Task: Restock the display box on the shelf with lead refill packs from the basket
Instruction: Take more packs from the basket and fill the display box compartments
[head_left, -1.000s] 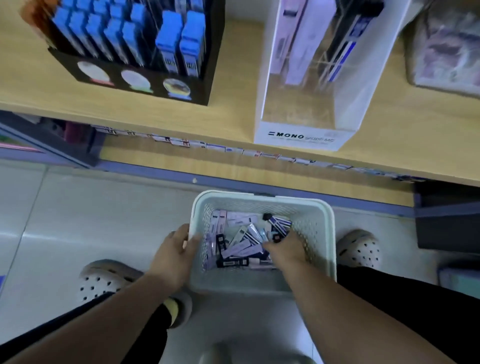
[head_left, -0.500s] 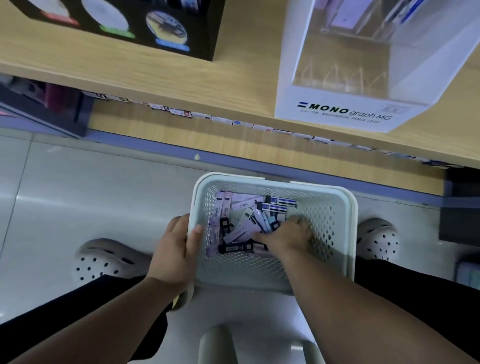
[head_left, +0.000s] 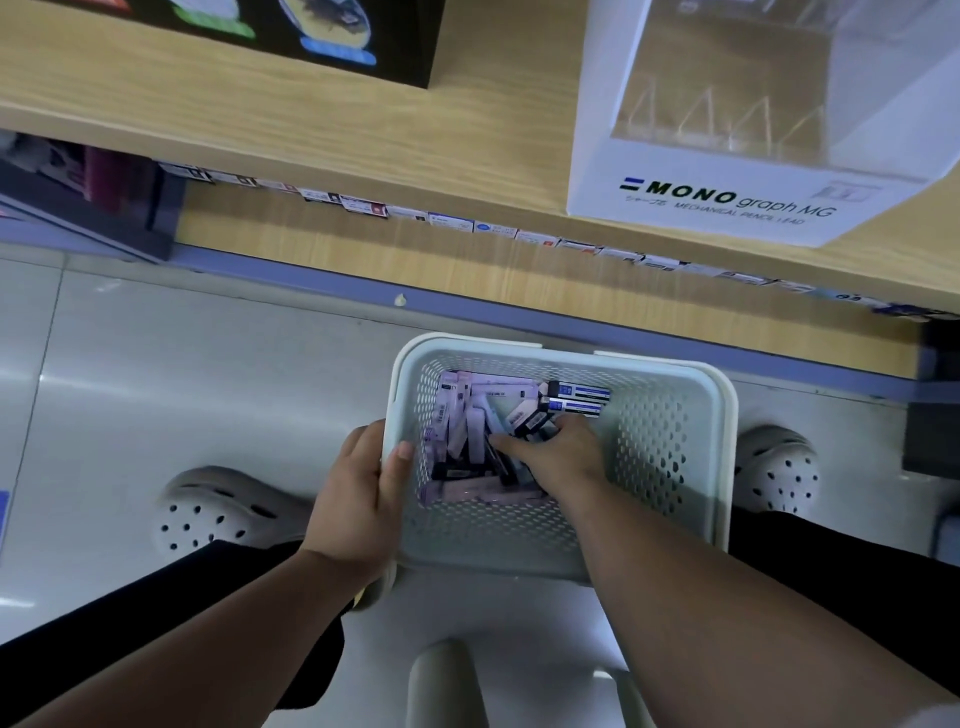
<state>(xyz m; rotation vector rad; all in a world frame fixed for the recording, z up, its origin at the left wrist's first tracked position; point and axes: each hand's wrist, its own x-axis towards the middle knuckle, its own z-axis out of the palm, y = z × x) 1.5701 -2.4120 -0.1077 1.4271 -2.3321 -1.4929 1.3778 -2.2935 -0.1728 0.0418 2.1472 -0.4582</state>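
1. A person stands over a white perforated plastic basket (head_left: 724, 441), seen from above, in front of a wooden shelf (head_left: 260, 119).
2. The basket is level with the person's knees, above a pale tiled floor (head_left: 182, 374).
3. The left hand (head_left: 358, 499) grasps the basket's left rim, thumb hooked inside the wall and fingers wrapped around the outside.
4. The right hand (head_left: 556, 457) is down inside the basket, its fingers bent over the heap there. From here I cannot tell whether it has actually closed on anything.
5. The lead refill packs (head_left: 467, 441) lie loose in the left and middle of the basket, mostly lilac and white slim cases with dark ends, piled at mixed angles.
6. Two dark blue striped packs (head_left: 582, 400) lie side by side at the far edge of the heap, just beyond the right hand's fingertips.
7. The display box (head_left: 727, 202) stands on the shelf above and to the right of the basket. It is white, printed "MONO graph MG", and clear dividers show inside it.
8. A black display stand (head_left: 363, 31) sits on the same shelf to the left, well apart from the white box.
9. A row of small price labels (head_left: 467, 226) runs just under the shelf's front edge.
10. Pale clogs with holes are on the floor either side of the basket: the left shoe (head_left: 218, 509) and the right shoe (head_left: 776, 467). The person wears dark trousers.
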